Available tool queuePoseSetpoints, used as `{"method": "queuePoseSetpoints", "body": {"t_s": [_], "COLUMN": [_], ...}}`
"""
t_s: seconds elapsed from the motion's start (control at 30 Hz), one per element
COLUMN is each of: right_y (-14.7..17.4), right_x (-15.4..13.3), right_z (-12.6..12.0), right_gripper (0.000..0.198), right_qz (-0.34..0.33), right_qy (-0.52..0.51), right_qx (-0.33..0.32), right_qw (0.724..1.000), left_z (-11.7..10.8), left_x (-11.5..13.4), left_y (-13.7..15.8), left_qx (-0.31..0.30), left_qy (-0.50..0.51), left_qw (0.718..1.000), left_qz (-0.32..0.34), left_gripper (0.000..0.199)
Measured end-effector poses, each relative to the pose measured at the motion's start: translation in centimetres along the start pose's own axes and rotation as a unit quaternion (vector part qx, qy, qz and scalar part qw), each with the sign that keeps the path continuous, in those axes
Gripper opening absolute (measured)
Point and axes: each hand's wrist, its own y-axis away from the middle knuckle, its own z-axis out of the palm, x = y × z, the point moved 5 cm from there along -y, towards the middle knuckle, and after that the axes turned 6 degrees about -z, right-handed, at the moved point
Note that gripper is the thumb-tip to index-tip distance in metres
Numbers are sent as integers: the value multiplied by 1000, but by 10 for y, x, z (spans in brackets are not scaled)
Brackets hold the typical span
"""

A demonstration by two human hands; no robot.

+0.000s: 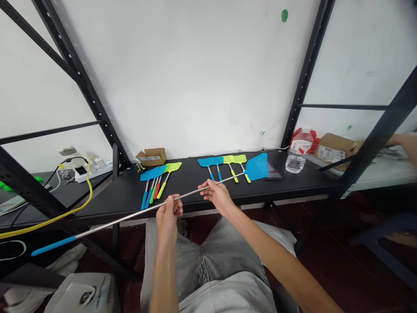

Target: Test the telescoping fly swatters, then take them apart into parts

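A long fly swatter [130, 216] with a telescopic metal rod, a blue handle at the far left and a blue mesh head at the right lies slantwise across both my hands. My left hand [168, 217] pinches the rod near its middle. Farther right, my right hand [215, 195] grips the same rod between thumb and fingers. Behind it on the black shelf, several blue and yellow-green swatters [224, 161] stand in a row with short handles. To the left lies an overlapping group of swatters [153, 174] with blue, green, red and yellow handles.
A small cardboard box [153, 156] sits against the wall. At the right stand a water bottle [298, 152] and a brown package [335, 150]. A power strip [94, 169] and yellow cable [89, 191] are at the left. Black metal posts [306, 69] frame the shelf. Another person's arm [405, 141] shows far right.
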Motion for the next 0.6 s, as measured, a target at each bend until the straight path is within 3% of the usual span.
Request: {"method": "queuePoseSetpoints", "body": {"t_s": [0.13,0.3,0.6], "right_y": [3,3,0], "right_x": [7,9,-6], "right_z": [4,7,-1], "right_gripper": [40,41,39], "right_qz": [15,16,-2], "right_qy": [68,67,54], "right_qx": [-24,-41,-3], "right_qw": [997,997,999], "left_z": [11,14,12], "left_x": [-4,-6,-8], "left_y": [4,6,3], "left_qx": [-22,-31,-15], "left_qy": [-10,-18,3], "left_qw": [1000,999,999], "left_qz": [-11,-21,-29], "left_gripper": [45,46,53]}}
